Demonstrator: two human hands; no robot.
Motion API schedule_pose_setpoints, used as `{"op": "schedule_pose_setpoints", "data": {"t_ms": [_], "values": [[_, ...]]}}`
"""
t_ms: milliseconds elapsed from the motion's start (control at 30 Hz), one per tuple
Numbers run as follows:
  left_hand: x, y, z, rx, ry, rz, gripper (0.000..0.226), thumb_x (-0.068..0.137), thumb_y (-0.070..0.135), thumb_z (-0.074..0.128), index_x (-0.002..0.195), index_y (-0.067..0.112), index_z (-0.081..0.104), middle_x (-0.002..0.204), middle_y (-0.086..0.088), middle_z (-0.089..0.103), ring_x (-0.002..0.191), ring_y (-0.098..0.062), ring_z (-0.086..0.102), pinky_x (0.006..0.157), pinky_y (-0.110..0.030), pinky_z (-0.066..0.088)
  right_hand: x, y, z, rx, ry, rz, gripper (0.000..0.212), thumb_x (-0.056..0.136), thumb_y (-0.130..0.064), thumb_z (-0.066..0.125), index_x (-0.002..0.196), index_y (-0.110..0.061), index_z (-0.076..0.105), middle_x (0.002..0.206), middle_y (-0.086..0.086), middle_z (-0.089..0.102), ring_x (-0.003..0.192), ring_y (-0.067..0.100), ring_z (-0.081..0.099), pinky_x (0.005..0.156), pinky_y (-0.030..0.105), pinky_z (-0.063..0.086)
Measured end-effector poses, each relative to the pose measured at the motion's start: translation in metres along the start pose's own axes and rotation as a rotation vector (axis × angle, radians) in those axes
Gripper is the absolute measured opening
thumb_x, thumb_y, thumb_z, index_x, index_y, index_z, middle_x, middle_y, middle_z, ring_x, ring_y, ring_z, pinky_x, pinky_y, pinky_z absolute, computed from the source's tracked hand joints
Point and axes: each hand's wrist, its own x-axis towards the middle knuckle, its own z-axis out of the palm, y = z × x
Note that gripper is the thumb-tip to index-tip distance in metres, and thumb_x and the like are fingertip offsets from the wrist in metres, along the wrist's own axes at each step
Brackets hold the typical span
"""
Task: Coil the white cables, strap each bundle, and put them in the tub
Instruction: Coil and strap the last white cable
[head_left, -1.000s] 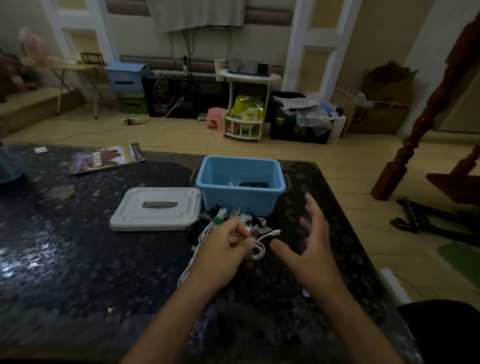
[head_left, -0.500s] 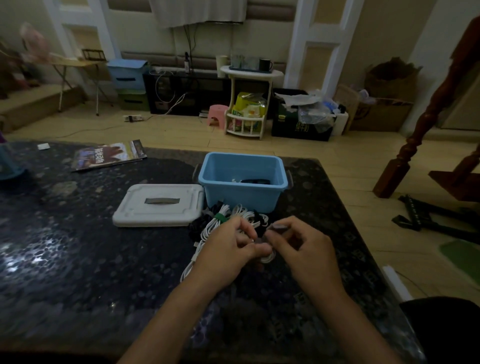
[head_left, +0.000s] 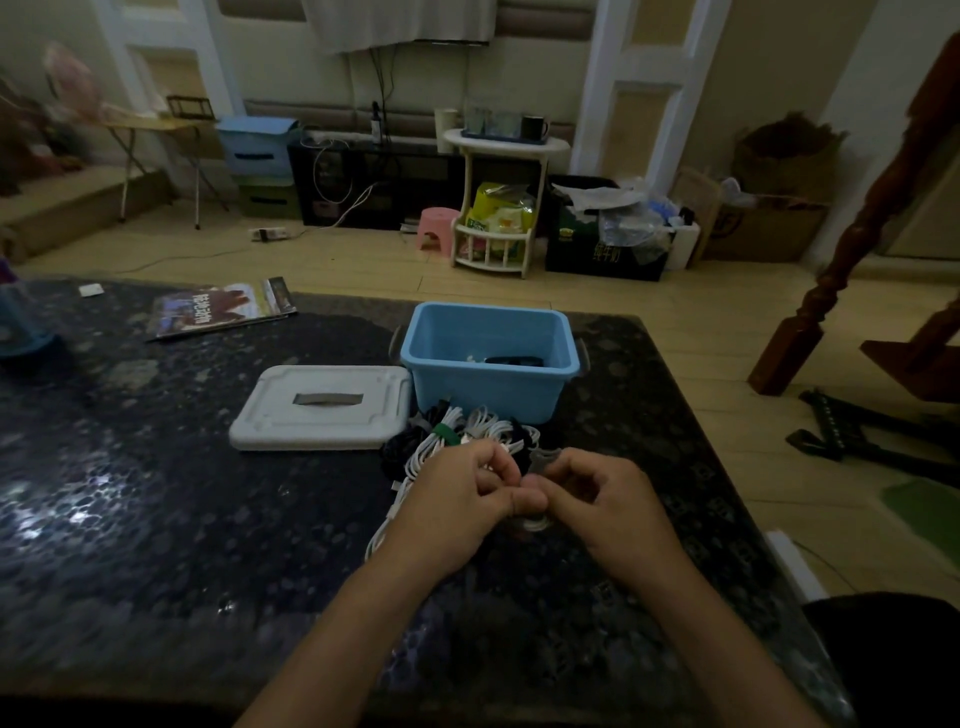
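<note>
Your left hand (head_left: 457, 499) and right hand (head_left: 608, 499) pinch one small white coil (head_left: 531, 522) and its grey strap (head_left: 543, 460) — strapping underway. Loose white cables (head_left: 467, 431) wait just beyond; the tub (head_left: 491, 384) behind holds little.

Both hands, left (head_left: 457, 499) and right (head_left: 602, 504), pinch a white cable (head_left: 415, 462) near the blue tub (head_left: 491, 384) on the dark table (head_left: 156, 519).

The dark speckled tabletop (head_left: 156, 519) carries a blue tub (head_left: 488, 384) near its far edge — white lid (head_left: 322, 408) beside it, cables (head_left: 467, 431) in front, magazine (head_left: 223, 309) far left.
</note>
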Motion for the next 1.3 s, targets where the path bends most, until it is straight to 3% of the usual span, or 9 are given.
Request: {"op": "schedule_pose_setpoints", "data": {"t_ms": [167,267,400,533,700,900,1000,1067,1300], "values": [[-0.001,0.0,-0.002,-0.017,-0.117,-0.007,0.028,0.08,0.033,0.081,0.093,0.017,0.063,0.076,-0.005,0.075,0.074,-0.02,0.073,0.073,-0.042,0.056,0.0,0.003,0.0,0.11,0.081,0.054,0.016,0.088,-0.02,0.074,0.072,-0.021,0.073,0.065,-0.007,0.068,0.06,0.0,0.059,0.059,0.018,0.046],[-0.002,-0.003,-0.001,0.017,-0.13,0.006,0.019,0.086,0.029,0.076,0.092,0.018,0.062,0.075,-0.001,0.075,0.072,-0.015,0.071,0.075,-0.041,0.055,-0.001,0.004,0.003,0.193,0.103,0.105,0.016,0.088,-0.018,0.074,0.073,-0.022,0.074,0.067,-0.005,0.071,0.062,0.002,0.063,0.062,0.02,0.048],[-0.003,-0.009,0.004,-0.007,-0.057,0.001,0.011,0.091,0.017,0.067,0.083,0.015,0.06,0.072,-0.008,0.074,0.068,-0.025,0.071,0.074,-0.052,0.057,-0.003,0.002,0.006,0.126,0.042,0.112,0.013,0.092,-0.026,0.069,0.08,-0.026,0.076,0.075,-0.009,0.073,0.069,0.0,0.066,0.063,0.017,0.048],[-0.003,-0.008,0.006,-0.011,-0.014,0.02,0.013,0.092,0.013,0.067,0.081,0.014,0.06,0.069,-0.009,0.072,0.063,-0.022,0.069,0.069,-0.046,0.056,0.0,0.003,0.006,0.116,0.103,0.103,0.013,0.095,-0.024,0.066,0.094,-0.027,0.079,0.09,-0.009,0.076,0.084,0.002,0.069,0.077,0.022,0.054],[-0.001,-0.009,0.005,-0.019,0.045,0.049,0.013,0.091,0.013,0.069,0.08,0.009,0.062,0.063,-0.009,0.069,0.059,-0.026,0.068,0.063,-0.041,0.054,-0.001,0.003,0.002,0.172,0.139,0.09,0.024,0.091,-0.012,0.07,0.108,-0.028,0.074,0.087,-0.009,0.076,0.084,0.004,0.071,0.078,0.022,0.055],[0.0,-0.009,0.006,-0.022,0.051,0.043,0.015,0.09,0.01,0.069,0.077,0.01,0.062,0.056,-0.002,0.067,0.052,-0.018,0.065,0.059,-0.034,0.052,-0.002,0.003,0.002,-0.027,0.042,-0.017,0.02,0.098,-0.021,0.061,0.105,-0.032,0.076,0.102,-0.013,0.07,0.096,-0.003,0.065,0.083,0.017,0.051],[0.001,-0.009,0.006,-0.028,0.049,0.036,0.015,0.09,0.01,0.068,0.077,0.008,0.061,0.056,-0.002,0.066,0.051,-0.018,0.064,0.058,-0.033,0.052,-0.002,0.001,0.0,-0.02,0.004,-0.059,0.026,0.096,-0.016,0.063,0.105,-0.038,0.074,0.103,-0.013,0.067,0.097,-0.002,0.064,0.082,0.011,0.048],[0.001,-0.008,0.006,-0.031,0.038,0.033,0.016,0.091,0.009,0.068,0.077,0.009,0.061,0.056,-0.001,0.065,0.051,-0.017,0.064,0.058,-0.032,0.052,-0.003,0.0,-0.002,0.013,0.005,-0.065,0.026,0.094,-0.014,0.066,0.11,-0.032,0.076,0.103,-0.013,0.072,0.097,-0.003,0.066,0.084,0.014,0.051],[0.0,-0.007,0.006,-0.016,0.037,0.026,0.018,0.091,0.01,0.068,0.075,0.012,0.061,0.053,-0.002,0.065,0.051,-0.019,0.064,0.057,-0.033,0.051,-0.006,-0.007,-0.005,0.014,0.08,-0.062,0.018,0.084,-0.012,0.077,0.093,-0.028,0.075,0.085,-0.015,0.076,0.081,0.0,0.071,0.074,0.02,0.056]]}}
